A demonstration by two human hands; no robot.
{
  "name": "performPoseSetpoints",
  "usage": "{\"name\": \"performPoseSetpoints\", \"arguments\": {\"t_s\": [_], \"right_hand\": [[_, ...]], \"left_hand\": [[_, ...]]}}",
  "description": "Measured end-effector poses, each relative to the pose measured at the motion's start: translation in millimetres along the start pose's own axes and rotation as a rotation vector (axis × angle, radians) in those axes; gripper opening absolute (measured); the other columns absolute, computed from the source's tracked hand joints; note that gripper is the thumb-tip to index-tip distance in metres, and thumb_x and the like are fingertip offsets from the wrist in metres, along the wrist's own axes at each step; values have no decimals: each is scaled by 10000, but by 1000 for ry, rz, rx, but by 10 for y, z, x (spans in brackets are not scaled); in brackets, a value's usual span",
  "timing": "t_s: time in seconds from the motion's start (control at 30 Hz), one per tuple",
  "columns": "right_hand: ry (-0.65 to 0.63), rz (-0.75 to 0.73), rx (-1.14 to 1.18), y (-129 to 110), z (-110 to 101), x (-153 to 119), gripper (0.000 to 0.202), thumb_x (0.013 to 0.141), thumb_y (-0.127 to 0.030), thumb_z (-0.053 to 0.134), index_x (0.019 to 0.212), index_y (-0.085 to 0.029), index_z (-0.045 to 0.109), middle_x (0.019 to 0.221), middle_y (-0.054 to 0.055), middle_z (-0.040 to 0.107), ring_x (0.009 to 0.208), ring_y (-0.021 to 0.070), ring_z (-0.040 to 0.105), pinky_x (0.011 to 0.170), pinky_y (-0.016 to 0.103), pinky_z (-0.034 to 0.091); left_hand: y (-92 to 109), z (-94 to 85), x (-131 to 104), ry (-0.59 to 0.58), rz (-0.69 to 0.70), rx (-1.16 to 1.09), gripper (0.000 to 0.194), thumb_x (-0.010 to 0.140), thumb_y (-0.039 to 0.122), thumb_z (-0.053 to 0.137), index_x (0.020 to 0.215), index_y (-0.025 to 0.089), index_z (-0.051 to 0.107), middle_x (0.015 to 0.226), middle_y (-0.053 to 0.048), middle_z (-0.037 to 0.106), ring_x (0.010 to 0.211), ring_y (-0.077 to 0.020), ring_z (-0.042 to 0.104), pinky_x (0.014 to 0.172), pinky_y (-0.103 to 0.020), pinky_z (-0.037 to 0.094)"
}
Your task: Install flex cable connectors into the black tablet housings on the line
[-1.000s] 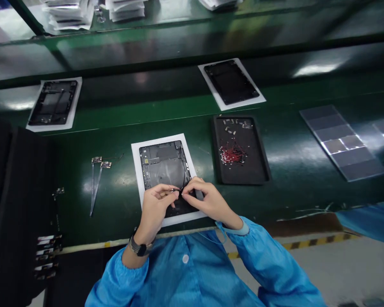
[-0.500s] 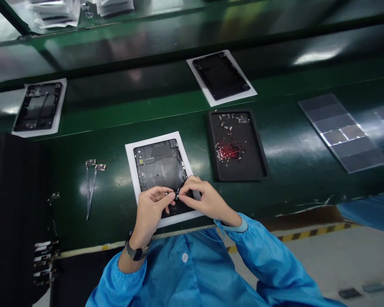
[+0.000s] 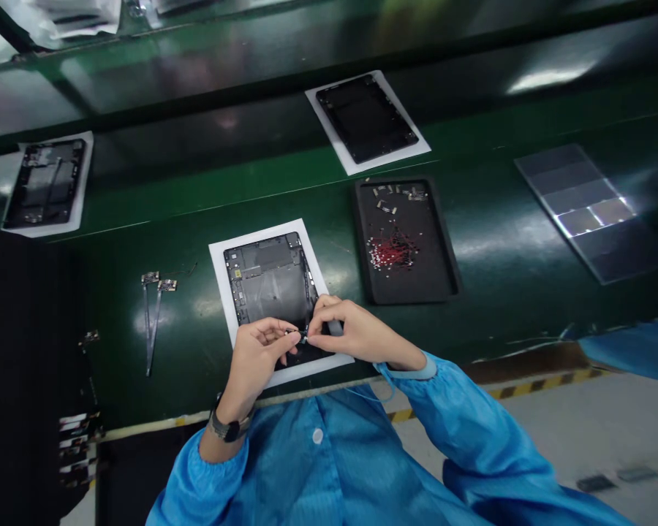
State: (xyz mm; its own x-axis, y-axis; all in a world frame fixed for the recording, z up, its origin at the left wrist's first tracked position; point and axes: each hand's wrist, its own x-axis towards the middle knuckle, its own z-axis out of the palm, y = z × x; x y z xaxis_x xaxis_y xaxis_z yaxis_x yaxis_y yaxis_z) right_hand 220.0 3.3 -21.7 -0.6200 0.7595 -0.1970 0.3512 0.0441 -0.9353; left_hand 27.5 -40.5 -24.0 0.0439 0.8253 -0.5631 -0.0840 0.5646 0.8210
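Left grip (image 3: 259,353) and right grip (image 3: 356,330) meet tip to tip, thumbs and forefingers pinching a small dark part (image 3: 303,337), mostly hidden by the fingers. Part sits over the near end of an open black housing (image 3: 274,288), which lies on a white sheet (image 3: 221,272) on the green desk (image 3: 197,380); the hands cover much of that near end. Right of the right grip and farther off, just beside the sheet: black tray (image 3: 437,274) with a tangle of red wires (image 3: 393,250) and small boards (image 3: 387,207). Well right, a clear panelled sheet (image 3: 581,186). Left of the left grip, two boards with ribbon tails (image 3: 159,283); farther left, a dark bulk (image 3: 22,351). Beyond both grips, a second housing (image 3: 367,117); far left, a third (image 3: 47,183). Yellow label (image 3: 237,275) on the nearest housing, beyond the left grip: too small to read.
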Motion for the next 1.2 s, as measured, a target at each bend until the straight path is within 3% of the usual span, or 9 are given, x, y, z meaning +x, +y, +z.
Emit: {"name": "performPoseSetpoints", "arguments": {"t_s": [0.47, 0.77, 1.0, 1.2], "right_hand": [[-118, -14, -2, 22, -73, 47, 79, 833, -197, 698, 760, -183, 724, 735, 25, 643, 859, 184, 569, 765, 301, 450], [-16, 4, -59, -7, -3, 9, 86, 851, -179, 684, 771, -186, 712, 794, 27, 602, 807, 170, 583, 738, 304, 459], [2, -26, 13, 75, 28, -14, 71, 839, -186, 726, 768, -184, 721, 821, 30, 592, 834, 173, 581, 761, 309, 456], [32, -20, 31, 78, 45, -19, 113, 854, -201, 710, 742, -186, 714, 799, 24, 576, 808, 165, 577, 742, 300, 455]], "left_hand": [[7, -11, 4, -36, 5, 56, 148, 661, 251, 768, 733, 127, 734, 531, -18, 656, 422, -84, 509, 431, -193, 410], [-43, 12, -38, 68, 17, 55, 186, 632, 268, 801, 731, 130, 727, 530, -21, 651, 435, -103, 526, 430, -213, 417], [-23, 7, -48, -10, -27, 19, 188, 652, 276, 795, 719, 121, 712, 502, -16, 634, 423, -101, 530, 455, -216, 445], [-29, 49, -62, 24, -29, -14, 198, 629, 273, 807, 701, 129, 693, 492, -8, 624, 445, -117, 559, 468, -226, 473]]}}
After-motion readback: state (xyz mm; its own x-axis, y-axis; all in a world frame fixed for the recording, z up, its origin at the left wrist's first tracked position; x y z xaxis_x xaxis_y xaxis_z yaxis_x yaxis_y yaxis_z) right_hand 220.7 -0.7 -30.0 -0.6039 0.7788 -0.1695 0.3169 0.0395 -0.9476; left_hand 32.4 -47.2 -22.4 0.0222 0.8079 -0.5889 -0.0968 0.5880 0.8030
